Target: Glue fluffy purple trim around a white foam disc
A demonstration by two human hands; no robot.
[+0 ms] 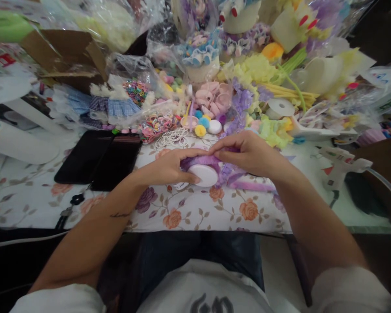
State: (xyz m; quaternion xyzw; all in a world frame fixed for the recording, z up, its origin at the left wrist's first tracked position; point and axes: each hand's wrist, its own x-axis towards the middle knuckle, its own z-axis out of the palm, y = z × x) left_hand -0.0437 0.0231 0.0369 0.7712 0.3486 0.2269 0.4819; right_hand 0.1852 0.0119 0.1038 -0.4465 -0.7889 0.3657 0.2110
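Note:
My left hand (172,167) is closed around a white disc (203,175), its thumb lying on the disc's face. Purple and pink fuzzy strip (200,161) runs along the disc's upper edge, under the fingers of both hands. My right hand (247,152) has its thumb and fingers pinched together on that fuzzy strip at the disc's upper right. Beneath the right wrist, a pink-purple length of fuzzy material (252,184) lies on the flowered tablecloth (189,215). The fingertips partly hide where the strip meets the disc.
Two dark phones (99,161) lie left of my hands. A white glue gun (342,165) stands at the right. Behind are pompoms (200,130), a bead string (171,138), a ribbon spool (280,108) and a cardboard box (65,54).

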